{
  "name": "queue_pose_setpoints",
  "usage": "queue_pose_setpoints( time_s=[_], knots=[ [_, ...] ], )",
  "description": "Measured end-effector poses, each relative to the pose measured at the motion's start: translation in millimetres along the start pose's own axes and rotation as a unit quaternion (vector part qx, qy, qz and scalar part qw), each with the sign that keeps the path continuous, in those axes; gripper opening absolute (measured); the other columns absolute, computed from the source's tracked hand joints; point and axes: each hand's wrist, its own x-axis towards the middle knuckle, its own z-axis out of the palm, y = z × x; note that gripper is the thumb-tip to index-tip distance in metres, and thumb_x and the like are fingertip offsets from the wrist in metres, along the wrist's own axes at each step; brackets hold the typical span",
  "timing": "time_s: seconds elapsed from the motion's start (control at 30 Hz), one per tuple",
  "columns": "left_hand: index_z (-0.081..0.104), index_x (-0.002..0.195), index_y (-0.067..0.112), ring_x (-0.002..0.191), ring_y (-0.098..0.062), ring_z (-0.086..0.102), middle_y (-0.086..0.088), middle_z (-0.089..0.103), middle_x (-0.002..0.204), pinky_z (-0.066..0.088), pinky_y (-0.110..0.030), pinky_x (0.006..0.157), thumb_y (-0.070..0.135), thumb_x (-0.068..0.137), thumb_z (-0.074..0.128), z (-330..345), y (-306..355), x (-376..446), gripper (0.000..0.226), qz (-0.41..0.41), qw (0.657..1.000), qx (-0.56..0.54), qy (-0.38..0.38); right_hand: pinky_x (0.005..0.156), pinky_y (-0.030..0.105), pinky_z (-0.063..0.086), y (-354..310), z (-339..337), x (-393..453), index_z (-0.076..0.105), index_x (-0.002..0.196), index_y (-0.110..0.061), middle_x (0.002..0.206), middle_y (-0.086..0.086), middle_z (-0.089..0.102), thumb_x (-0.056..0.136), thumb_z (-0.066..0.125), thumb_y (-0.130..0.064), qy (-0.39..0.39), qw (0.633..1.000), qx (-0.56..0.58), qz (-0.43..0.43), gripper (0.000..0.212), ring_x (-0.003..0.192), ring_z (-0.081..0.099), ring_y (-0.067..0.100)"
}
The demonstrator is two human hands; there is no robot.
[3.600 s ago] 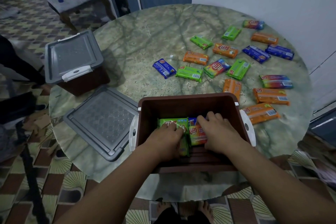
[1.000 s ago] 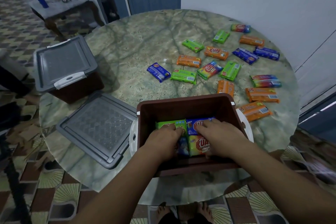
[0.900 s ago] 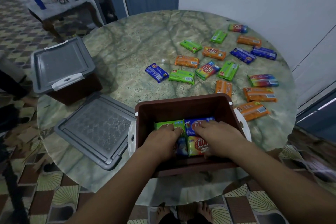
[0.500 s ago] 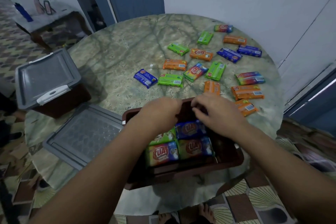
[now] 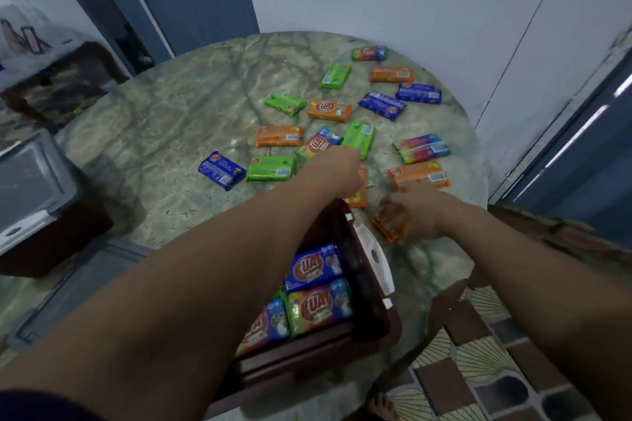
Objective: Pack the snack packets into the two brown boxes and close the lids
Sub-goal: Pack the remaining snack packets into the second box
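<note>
Both hands out past the open box, reaching for loose packets at centre-right of frame.

Right hand (image 5: 419, 212) sits on an orange packet (image 5: 390, 225) just right of the box (image 5: 367, 287); fingers curled over it, grip blurred, can't tell if it is actually clamped. Packet's long axis runs diagonal, lower right to upper left, under the palm. Left hand (image 5: 337, 169) is loosely curled over a second orange packet (image 5: 359, 195) just beyond the box rim, long axis near vertical in frame; whether it has hold is hidden. Box bottom already shows a layer of packets (image 5: 318, 290). Many more lie scattered upper centre and right on the table (image 5: 164, 133). Second box (image 5: 37, 202) closed at left edge. Right hand looks nearer to a pick.
</note>
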Motion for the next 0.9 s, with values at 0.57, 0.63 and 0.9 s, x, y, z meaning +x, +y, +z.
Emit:
queue_pose_setpoints(
  time_s=[0.57,0.63,0.9],
  knots=[
    [0.048,0.14,0.006,0.122,-0.032,0.058,-0.012,0.058,0.134,0.053,-0.044,0.096,0.038,0.096,0.063,48.5,19.7,58.4,0.057,-0.104,0.99,0.04,-0.083,0.097,0.048,0.049,4.1,7.8,24.0,0.057,0.135,-0.036,0.134,0.005,0.049,0.077,0.083,-0.047,0.081,0.996,0.005,0.03,0.064,0.125,0.044,0.031],
    [0.045,0.143,0.004,0.124,-0.032,0.057,-0.013,0.057,0.135,0.052,-0.043,0.097,0.037,0.095,0.064,51.7,20.5,60.0,0.061,-0.113,0.99,0.029,-0.081,0.1,0.049,0.046,4.0,9.2,24.9,0.056,0.137,-0.035,0.137,0.006,0.047,0.082,0.08,-0.044,0.082,0.996,0.0,0.03,0.061,0.128,0.041,0.032],
    [0.054,0.133,0.005,0.126,-0.032,0.053,-0.013,0.056,0.135,0.044,-0.041,0.105,0.054,0.098,0.053,40.2,9.7,65.4,0.06,-0.117,0.988,-0.063,-0.074,0.107,0.048,0.036,7.1,10.3,23.8,0.049,0.139,-0.026,0.146,0.008,0.039,0.084,0.075,-0.051,0.097,0.993,-0.064,0.003,0.066,0.134,0.037,0.031]
  ],
)
